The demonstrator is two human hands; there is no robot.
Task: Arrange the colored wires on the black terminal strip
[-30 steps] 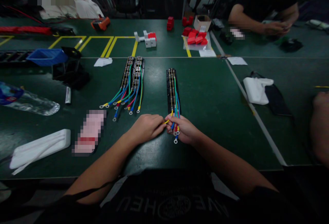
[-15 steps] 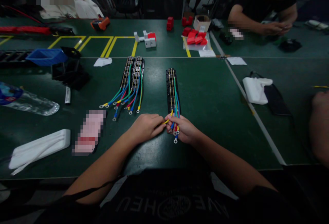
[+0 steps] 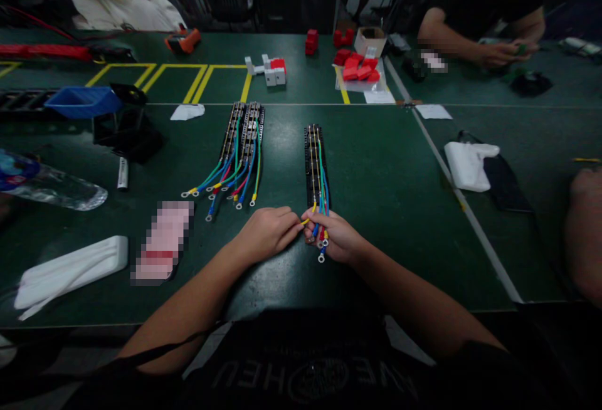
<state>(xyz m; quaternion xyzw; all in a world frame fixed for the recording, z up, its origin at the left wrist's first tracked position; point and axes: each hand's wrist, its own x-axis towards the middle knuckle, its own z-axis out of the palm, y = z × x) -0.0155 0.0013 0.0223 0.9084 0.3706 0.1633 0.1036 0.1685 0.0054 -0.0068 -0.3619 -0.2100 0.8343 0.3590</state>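
A long black terminal strip [image 3: 314, 159] lies upright in view on the green table, with blue, green, red and yellow wires running from it toward me. My left hand [image 3: 271, 231] pinches the end of the yellow wire [image 3: 311, 214], which bends to the left. Around the lower end of the strip, my right hand [image 3: 339, 234] is closed, thumb on the yellow wire and the other wires under its grip. Ring terminals [image 3: 322, 253] hang out below the right hand. Two similar wired strips [image 3: 244, 134] lie side by side to the left, their ring-ended wires spread toward me.
A phone [image 3: 164, 241], a white power bank [image 3: 73, 272], a marker [image 3: 123, 173] and a plastic bottle [image 3: 51, 178] lie left. Red parts [image 3: 360, 70] and a grey-red block [image 3: 275, 73] sit farther back. A white device [image 3: 470, 165] lies right. Co-workers sit across.
My hands stay almost still on the yellow wire and strip. Across the table, the co-worker's hands at the right have shifted slightly, now with a small green item in them.
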